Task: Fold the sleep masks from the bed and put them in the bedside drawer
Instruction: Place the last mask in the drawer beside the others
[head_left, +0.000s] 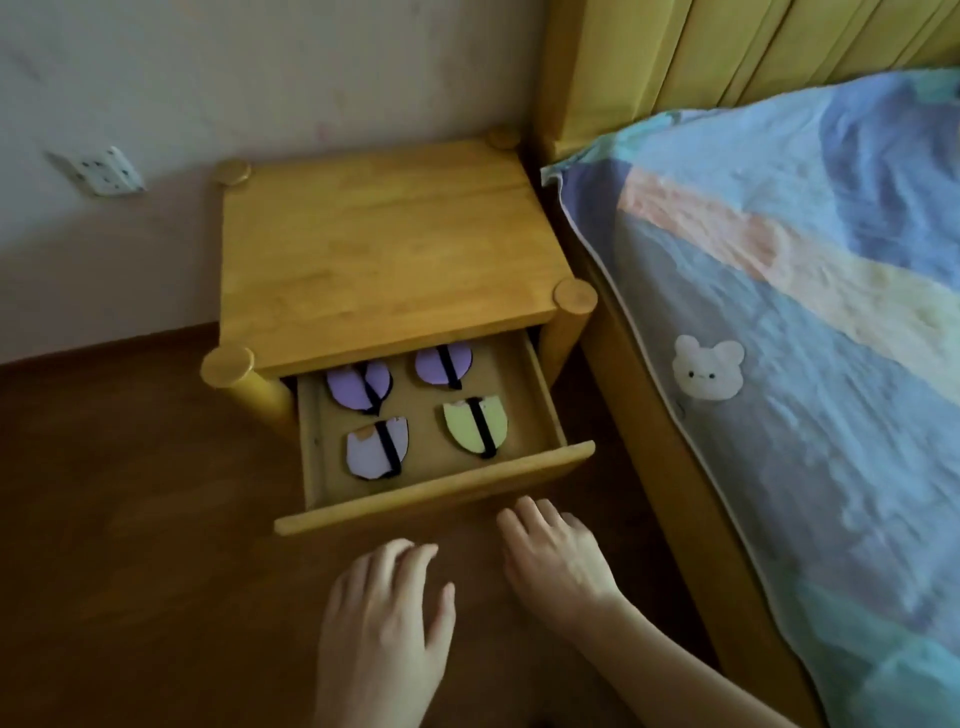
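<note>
The bedside drawer (436, 493) stands pulled out of the wooden nightstand (384, 244). Several folded sleep masks lie inside it, each with a black strap across: two purple ones (358, 387) at the back, a pale lilac one (376, 449) front left and a yellow-green one (475, 426) front right. My left hand (384, 623) hovers below the drawer front, fingers spread, holding nothing. My right hand (556, 556) is just under the drawer front's right part, fingers apart and empty. A white bear-shaped mask (707, 366) lies unfolded on the bed near its edge.
The bed (805, 312) with a pastel striped cover fills the right side, its yellow wooden frame (670, 483) beside my right arm. A padded yellow headboard (727, 52) stands behind. A wall socket (98, 171) sits left of the nightstand, above brown floor (130, 519).
</note>
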